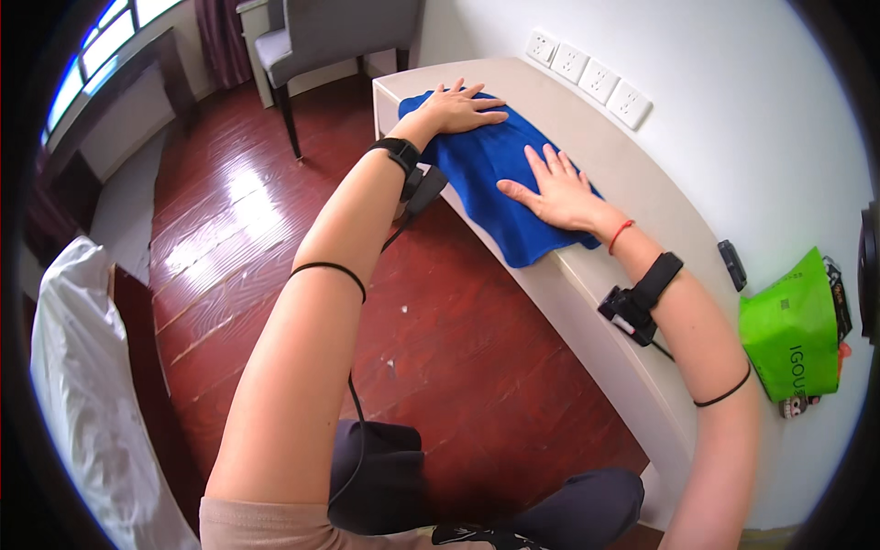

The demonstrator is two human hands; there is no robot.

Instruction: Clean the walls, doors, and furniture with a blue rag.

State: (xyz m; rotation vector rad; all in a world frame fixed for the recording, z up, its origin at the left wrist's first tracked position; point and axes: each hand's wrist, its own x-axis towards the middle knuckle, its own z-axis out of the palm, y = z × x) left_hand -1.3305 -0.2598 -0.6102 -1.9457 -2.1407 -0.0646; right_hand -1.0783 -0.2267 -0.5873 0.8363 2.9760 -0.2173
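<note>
A blue cloth (491, 172) lies spread over the white tabletop (619, 179), its near edge hanging past the table's front. My left hand (462, 108) rests flat on the cloth's far end with the fingers apart. Nearer to me, my right hand (558, 191) lies palm down on the same cloth, fingers and thumb spread. Neither hand grips the fabric. Each wrist carries a strapped black device with a cable, and a red string circles my right wrist.
On the table's right stand a green bag (790, 323) and a small black object (731, 265). Wall sockets (598, 80) line the wall behind. A grey chair (330, 45) stands beyond the table's far end. White sheeting (82, 385) covers something at left, above the red wooden floor (275, 302).
</note>
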